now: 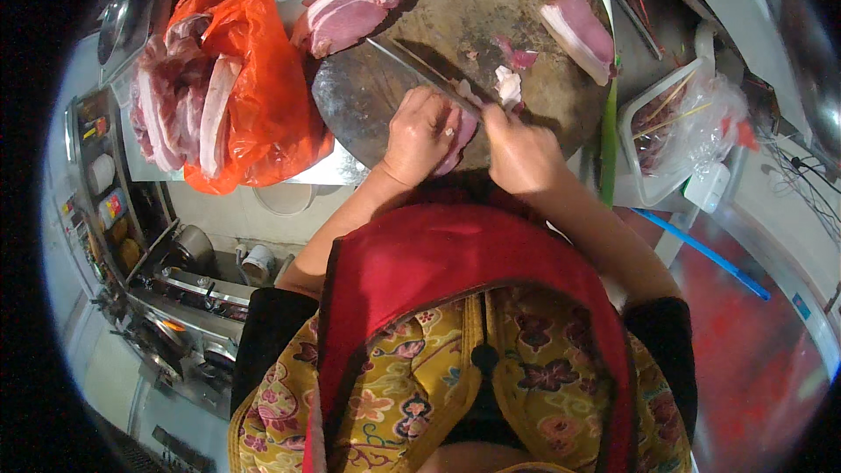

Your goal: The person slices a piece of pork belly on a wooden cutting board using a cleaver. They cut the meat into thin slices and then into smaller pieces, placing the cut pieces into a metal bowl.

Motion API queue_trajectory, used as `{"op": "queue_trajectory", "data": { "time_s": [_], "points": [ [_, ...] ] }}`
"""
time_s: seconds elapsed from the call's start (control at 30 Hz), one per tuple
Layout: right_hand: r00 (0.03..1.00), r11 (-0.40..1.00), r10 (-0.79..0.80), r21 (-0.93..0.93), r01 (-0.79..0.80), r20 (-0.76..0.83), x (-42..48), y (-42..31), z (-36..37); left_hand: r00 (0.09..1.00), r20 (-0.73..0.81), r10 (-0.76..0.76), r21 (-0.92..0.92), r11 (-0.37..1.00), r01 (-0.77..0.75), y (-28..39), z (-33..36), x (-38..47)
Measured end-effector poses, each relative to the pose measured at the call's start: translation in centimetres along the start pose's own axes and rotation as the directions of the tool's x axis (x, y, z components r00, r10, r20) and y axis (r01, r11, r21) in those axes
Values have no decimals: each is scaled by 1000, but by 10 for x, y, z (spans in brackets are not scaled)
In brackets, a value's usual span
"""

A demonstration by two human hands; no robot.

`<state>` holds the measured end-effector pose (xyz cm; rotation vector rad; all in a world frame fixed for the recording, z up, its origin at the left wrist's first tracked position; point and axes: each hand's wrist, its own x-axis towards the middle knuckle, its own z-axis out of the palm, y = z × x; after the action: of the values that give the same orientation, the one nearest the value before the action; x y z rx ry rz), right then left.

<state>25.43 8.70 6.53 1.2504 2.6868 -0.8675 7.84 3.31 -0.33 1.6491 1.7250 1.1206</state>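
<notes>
A round wooden chopping block (pixel 348 102) lies before me. My left hand (pixel 420 131) presses with curled fingers on a piece of raw pork (pixel 463 141) near the block's front edge. My right hand (pixel 522 148) is closed around the handle of a knife, whose blade (pixel 420 69) slants away to the upper left, close by my left knuckles. The handle itself is hidden in my fist. Just beyond the blade lie a pale scrap of fat (pixel 508 87) and a small red meat scrap (pixel 519 56). A thick slab of pork (pixel 581 33) rests at the block's right side.
Larger pork pieces (pixel 355 6) lie at the block's upper left edge. An orange plastic bag (pixel 269 98) with pork strips (pixel 177 105) is on the metal table at left. To the right stand a long green leaf (pixel 609 144) and a white plastic container (pixel 631 151) with skewers.
</notes>
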Motion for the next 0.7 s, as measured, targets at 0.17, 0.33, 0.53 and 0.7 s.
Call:
{"op": "queue_trajectory", "data": {
  "time_s": [0.17,0.33,0.53,0.7],
  "points": [
    [1000,1000,-15,-11,15,-26,-5,-2,-8,1000,-19,15,12,1000,-14,3,-1,2],
    [998,999,-53,8,53,-25,-18,5,-14,999,-32,-25,-2,1000,25,4,2,0],
    [1000,1000,-3,14,3,-27,22,12,14,1000,-7,-12,-33,999,12,6,-6,-1],
    [969,977,175,152,-149,-173,-12,21,-11,996,-15,-87,-180,980,83,5,-11,-2]
  ]
}}
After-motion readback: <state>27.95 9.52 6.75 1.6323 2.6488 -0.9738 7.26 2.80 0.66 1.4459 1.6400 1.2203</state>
